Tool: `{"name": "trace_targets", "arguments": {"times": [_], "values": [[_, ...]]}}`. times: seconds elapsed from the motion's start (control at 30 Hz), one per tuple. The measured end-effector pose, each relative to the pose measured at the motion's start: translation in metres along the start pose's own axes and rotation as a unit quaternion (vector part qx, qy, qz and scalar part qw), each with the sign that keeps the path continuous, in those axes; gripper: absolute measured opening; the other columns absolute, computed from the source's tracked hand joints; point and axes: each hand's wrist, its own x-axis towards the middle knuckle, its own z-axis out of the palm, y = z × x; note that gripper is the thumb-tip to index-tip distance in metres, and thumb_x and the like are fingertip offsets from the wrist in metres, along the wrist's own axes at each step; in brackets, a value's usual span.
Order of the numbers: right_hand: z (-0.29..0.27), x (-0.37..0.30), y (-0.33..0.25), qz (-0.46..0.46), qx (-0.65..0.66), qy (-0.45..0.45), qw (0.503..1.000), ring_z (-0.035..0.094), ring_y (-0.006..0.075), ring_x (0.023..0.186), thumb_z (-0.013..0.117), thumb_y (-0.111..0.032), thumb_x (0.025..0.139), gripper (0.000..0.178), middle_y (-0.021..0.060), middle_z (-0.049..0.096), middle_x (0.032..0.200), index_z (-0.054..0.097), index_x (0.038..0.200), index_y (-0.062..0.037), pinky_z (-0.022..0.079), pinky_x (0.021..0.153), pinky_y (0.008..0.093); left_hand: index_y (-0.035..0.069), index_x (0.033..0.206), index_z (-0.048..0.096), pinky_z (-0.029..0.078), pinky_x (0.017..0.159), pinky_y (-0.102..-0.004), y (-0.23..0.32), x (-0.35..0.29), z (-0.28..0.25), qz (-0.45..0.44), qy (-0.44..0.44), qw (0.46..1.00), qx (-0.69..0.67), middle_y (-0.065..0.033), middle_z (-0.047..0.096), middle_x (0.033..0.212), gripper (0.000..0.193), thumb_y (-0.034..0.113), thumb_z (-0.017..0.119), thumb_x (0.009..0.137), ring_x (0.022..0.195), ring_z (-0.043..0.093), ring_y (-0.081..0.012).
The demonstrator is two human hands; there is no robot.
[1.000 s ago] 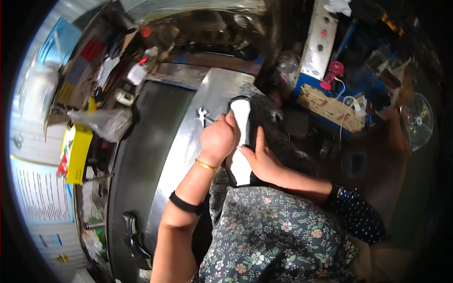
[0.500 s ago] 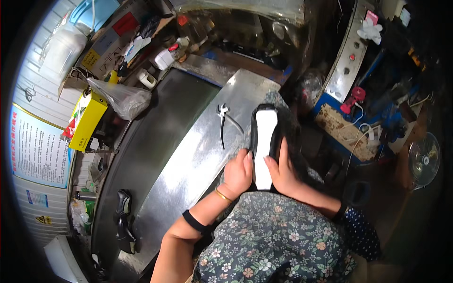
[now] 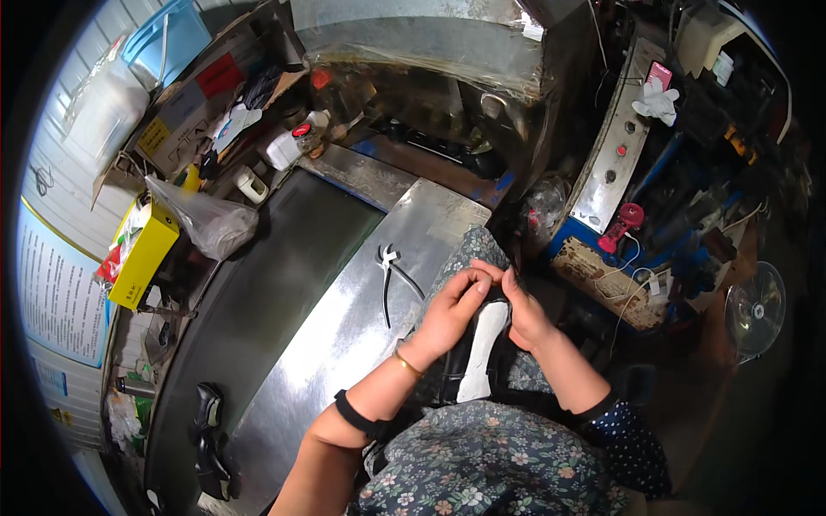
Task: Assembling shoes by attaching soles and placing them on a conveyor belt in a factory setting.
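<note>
Head view: your left hand (image 3: 456,314) is curled in on the far end of a black shoe (image 3: 486,348), and your right hand (image 3: 527,318) is cupped round the same end from the right, so the fingers of the two meet there. Some fingertips are hidden from you. The shoe lies over your lap, between your forearms, its white sole facing up and its near end by your flowered apron (image 3: 508,456). Left of it, pliers (image 3: 389,267) lie on the metal bench (image 3: 318,353), handles apart. Further left, more black footwear (image 3: 209,456) sits near a yellow box (image 3: 148,258) and a clear plastic bag (image 3: 222,228).
</note>
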Motion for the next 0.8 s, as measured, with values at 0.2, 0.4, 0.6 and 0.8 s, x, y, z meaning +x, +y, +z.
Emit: {"name": "trace_targets", "arguments": {"times": [0.2,0.4,0.6,0.8], "values": [[-0.017,0.016,0.009,-0.131,-0.172,-0.049,0.975,0.026,0.0243,0.144,0.039,-0.042,0.103,0.055,0.0135,0.032,0.154,0.043,0.142,-0.0025,0.02,0.117,0.0381,0.003,0.115,0.062,0.052,0.082,-0.0397,0.025,-0.004,-0.005,0.068,0.073,0.952,0.289,-0.022,0.065,0.111,0.031,0.026,0.055,0.096,0.098,0.065,-0.0381],[-0.016,0.032,-0.005,-0.193,-0.31,-0.073,0.928,0.052,0.0275,0.122,0.045,-0.017,0.102,0.028,0.0164,0.056,0.128,0.057,0.119,0.002,0.038,0.105,0.0378,0.001,0.12,0.058,0.043,0.1,-0.0427,0.002,0.007,-0.013,0.038,0.025,0.987,0.156,-0.0217,0.059,0.124,0.034,0.026,0.052,0.098,0.117,0.055,-0.0399],[-0.022,0.037,-0.001,-0.126,-0.204,-0.068,0.968,0.05,0.0271,0.125,0.042,-0.016,0.102,0.03,0.0148,0.056,0.128,0.057,0.121,0.0023,0.036,0.108,0.0379,0.0,0.126,0.053,0.036,0.107,-0.0429,-0.021,0.016,-0.023,0.1,-0.02,0.99,0.099,-0.0194,0.054,0.131,0.035,0.019,0.053,0.097,0.125,0.049,-0.0378],[-0.011,0.016,-0.002,-0.152,-0.331,0.031,0.931,0.048,0.0241,0.128,0.039,-0.004,0.1,0.031,0.0142,0.055,0.132,0.055,0.125,0.0021,0.034,0.11,0.035,0.0,0.122,0.054,0.039,0.104,-0.0409,-0.009,0.013,-0.011,0.091,0.025,0.99,0.108,-0.0209,0.056,0.126,0.032,0.018,0.055,0.095,0.121,0.05,-0.0398]]}}
